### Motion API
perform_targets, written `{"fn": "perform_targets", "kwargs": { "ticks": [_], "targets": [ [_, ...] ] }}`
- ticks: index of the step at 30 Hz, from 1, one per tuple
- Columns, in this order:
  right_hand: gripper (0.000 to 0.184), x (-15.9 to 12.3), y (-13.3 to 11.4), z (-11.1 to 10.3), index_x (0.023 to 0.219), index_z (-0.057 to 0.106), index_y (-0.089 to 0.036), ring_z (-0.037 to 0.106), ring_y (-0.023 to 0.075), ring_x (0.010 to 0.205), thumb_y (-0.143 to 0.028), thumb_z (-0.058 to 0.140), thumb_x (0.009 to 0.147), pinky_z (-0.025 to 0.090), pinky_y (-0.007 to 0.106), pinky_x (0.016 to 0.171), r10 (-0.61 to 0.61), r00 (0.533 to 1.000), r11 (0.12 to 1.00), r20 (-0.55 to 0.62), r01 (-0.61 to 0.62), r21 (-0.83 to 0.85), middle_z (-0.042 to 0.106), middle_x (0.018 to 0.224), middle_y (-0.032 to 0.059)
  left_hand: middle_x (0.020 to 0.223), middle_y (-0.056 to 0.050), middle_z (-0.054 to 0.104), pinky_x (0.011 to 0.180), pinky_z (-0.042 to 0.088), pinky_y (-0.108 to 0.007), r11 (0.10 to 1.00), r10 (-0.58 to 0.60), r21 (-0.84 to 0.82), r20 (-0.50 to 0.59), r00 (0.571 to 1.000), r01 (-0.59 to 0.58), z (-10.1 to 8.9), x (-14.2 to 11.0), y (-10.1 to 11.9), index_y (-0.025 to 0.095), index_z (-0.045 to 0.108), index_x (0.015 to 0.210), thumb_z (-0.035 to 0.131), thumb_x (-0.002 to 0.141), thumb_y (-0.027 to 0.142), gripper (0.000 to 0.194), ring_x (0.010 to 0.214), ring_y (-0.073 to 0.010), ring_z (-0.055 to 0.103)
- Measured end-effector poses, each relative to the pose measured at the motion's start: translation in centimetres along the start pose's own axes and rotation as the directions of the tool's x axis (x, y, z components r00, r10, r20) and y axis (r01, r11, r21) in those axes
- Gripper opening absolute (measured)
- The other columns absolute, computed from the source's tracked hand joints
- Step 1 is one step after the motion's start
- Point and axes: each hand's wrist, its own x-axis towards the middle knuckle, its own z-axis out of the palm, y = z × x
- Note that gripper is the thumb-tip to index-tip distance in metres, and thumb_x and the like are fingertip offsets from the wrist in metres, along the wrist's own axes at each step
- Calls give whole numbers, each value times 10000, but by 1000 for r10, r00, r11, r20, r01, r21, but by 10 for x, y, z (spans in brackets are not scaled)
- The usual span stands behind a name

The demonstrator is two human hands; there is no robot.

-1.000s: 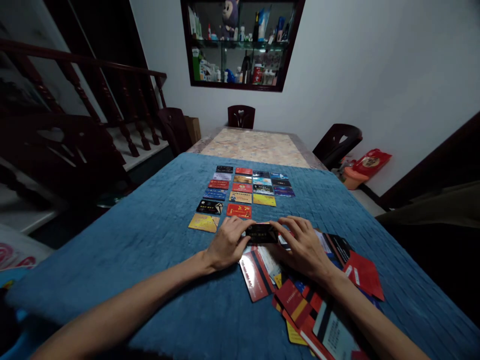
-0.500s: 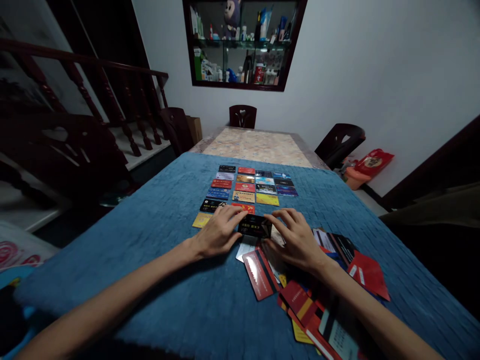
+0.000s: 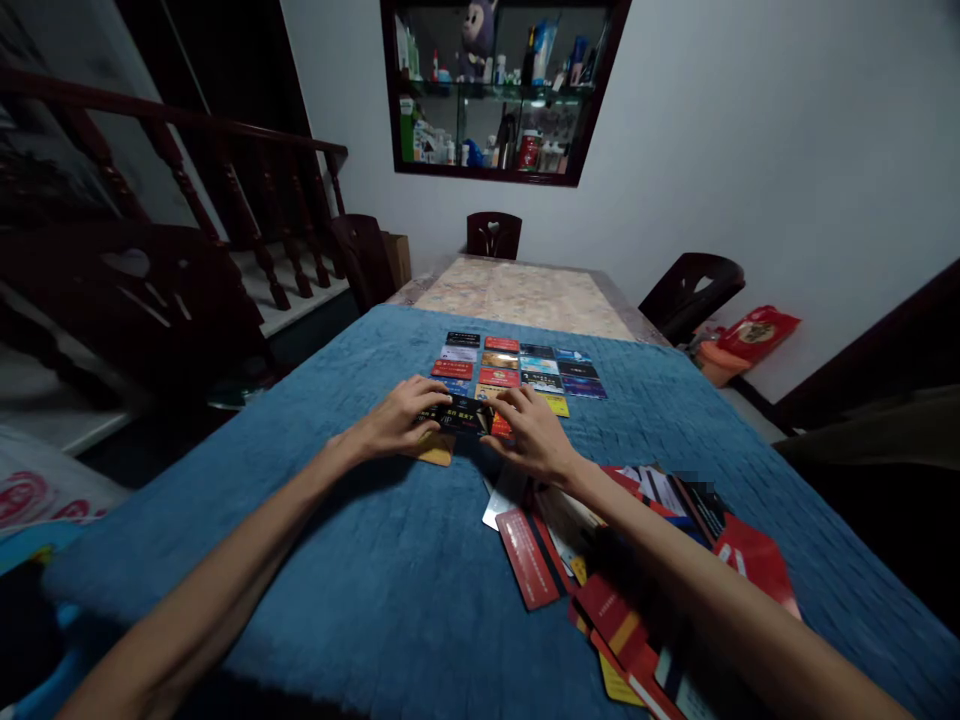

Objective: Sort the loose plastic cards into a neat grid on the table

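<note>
Between my two hands is a black VIP card (image 3: 465, 415), its printed side toward me. My left hand (image 3: 401, 418) is closed on the card's left end, and my right hand (image 3: 529, 428) pinches its right end. The card is over the near left part of the laid-out cards, partly covering another black card below it. A yellow card (image 3: 435, 450) lies just under my left fingers. An orange-red card (image 3: 501, 428) shows behind my right fingertips. Beyond my hands, several cards lie in columns, among them a red card (image 3: 499, 377) and a purple card (image 3: 584, 387).
A loose heap of cards, with a red card (image 3: 529, 560) at its near left, spreads under my right forearm. A blue cloth (image 3: 300, 560) covers the near table. Dark chairs (image 3: 690, 295) stand around it, and a glass cabinet (image 3: 487, 175) is set into the far wall.
Both hands have moved left with the black card, from above the heap's edge to the laid-out cards. The view has shifted slightly.
</note>
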Motion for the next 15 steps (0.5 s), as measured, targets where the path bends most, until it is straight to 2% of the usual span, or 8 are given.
{"fn": "perform_targets", "kwargs": {
  "ticks": [8,15],
  "targets": [
    [394,29,-6,24,1181,663,-179,467,289,1087,-380,690,844,433,432,902,83,985,996,150,-87,18,625,1189,122,1233,-117,609,996,464,-457,990,-137,34,85,987,135,7,-13,-27,157,613,1166,611,813,105,356,1130,-260,550],
    [383,43,-11,34,1175,677,-197,467,281,1091,-421,666,865,406,417,910,113,966,993,231,-117,0,639,1168,114,1242,-118,610,1003,461,-445,983,-179,65,126,976,172,10,-20,-41,154,624,1167,606,818,93,355,1142,-257,552]
  ]
}}
